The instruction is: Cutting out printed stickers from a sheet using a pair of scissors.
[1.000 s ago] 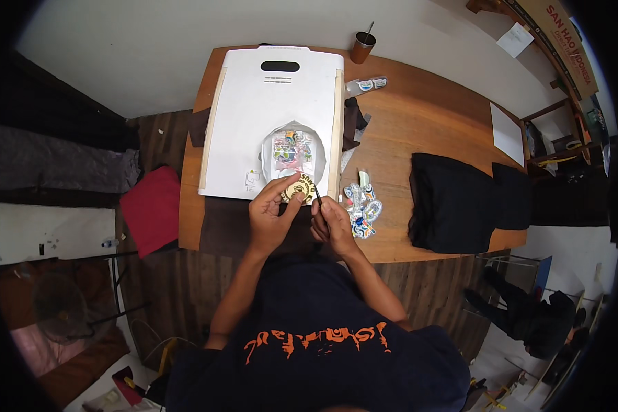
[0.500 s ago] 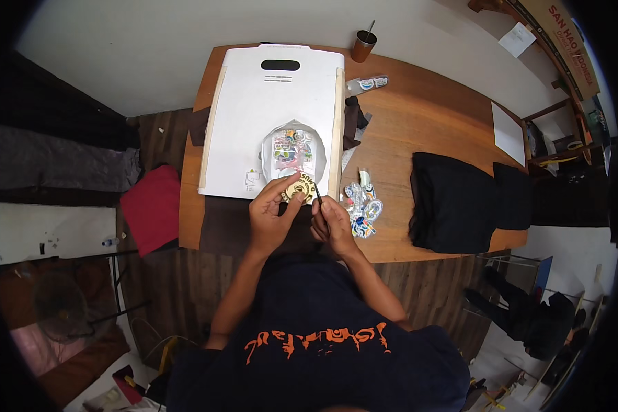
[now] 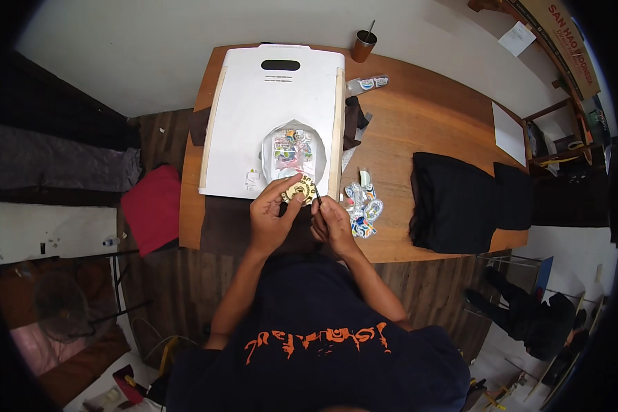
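Note:
Between the fingers and thumb of my left hand (image 3: 271,214) is a round cream-coloured sticker (image 3: 305,186) with dark lettering and a drawing. My right hand (image 3: 334,223) is closed around a thin dark tool (image 3: 316,193), its tip at the sticker's right edge. Whether that is a blade, tweezers or scissors is too small to tell. Both hands are over the near edge of a large white box (image 3: 244,110). Just beyond my fingers, a rounded opening in the box shows colourful stickers (image 3: 293,145) and clear plastic inside.
To the right of the box, a pile of cut stickers (image 3: 362,213) lies on the wooden table (image 3: 398,123). Folded black cloth (image 3: 450,202) is farther right. A brown cup (image 3: 364,47) with a straw stands at the back, and a clear packet (image 3: 367,84) lies nearer.
The round sticker has turned slightly clockwise in my left fingers. Both hands otherwise stay in nearly the same place.

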Demonstrator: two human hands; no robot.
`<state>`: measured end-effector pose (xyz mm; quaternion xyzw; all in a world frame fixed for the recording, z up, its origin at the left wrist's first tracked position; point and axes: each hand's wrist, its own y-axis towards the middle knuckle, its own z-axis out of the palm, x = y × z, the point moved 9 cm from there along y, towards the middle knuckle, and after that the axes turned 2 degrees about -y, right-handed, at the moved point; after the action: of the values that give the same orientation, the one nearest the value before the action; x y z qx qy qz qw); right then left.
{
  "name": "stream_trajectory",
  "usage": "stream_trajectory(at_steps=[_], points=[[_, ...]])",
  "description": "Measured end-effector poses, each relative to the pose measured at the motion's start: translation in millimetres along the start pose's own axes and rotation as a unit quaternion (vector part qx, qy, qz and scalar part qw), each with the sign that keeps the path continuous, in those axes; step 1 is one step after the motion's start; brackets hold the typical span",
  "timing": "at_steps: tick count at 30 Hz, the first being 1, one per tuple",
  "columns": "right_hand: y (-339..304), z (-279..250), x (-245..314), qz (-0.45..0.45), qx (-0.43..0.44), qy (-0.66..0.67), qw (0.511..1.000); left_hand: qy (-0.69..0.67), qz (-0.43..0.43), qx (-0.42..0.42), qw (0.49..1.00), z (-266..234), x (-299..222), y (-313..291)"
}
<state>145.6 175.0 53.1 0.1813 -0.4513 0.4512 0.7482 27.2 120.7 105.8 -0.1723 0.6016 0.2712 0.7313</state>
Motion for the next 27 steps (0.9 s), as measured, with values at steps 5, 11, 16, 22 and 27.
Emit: stream_trajectory(at_steps=[5,11,16,22,27], points=[[0.7,0.1,3.3,0.001,-0.005,0.007,1.000,0.000,-0.004,-0.004,1.000,-1.1,0.4,0.0],[2.7,-1.2,7.8,-0.011,-0.016,0.010,1.000,-0.009,-0.003,0.003,1.000,-4.4,2.0,-1.9],[5.1,-4.0,18.9,-0.070,-0.072,-0.003,0.995,-0.016,-0.022,0.002,1.000,-11.6,10.3,-8.0],[5.6,-14.3,-11.4,-0.068,-0.099,-0.203,0.972,0.109,-0.021,0.057,0.992,-24.0,38.6,-28.0],[-17.6,-29.6,-53.9,-0.051,-0.108,-0.231,0.966,0.183,-0.069,0.149,0.969,-25.4,75.9,-57.2]])
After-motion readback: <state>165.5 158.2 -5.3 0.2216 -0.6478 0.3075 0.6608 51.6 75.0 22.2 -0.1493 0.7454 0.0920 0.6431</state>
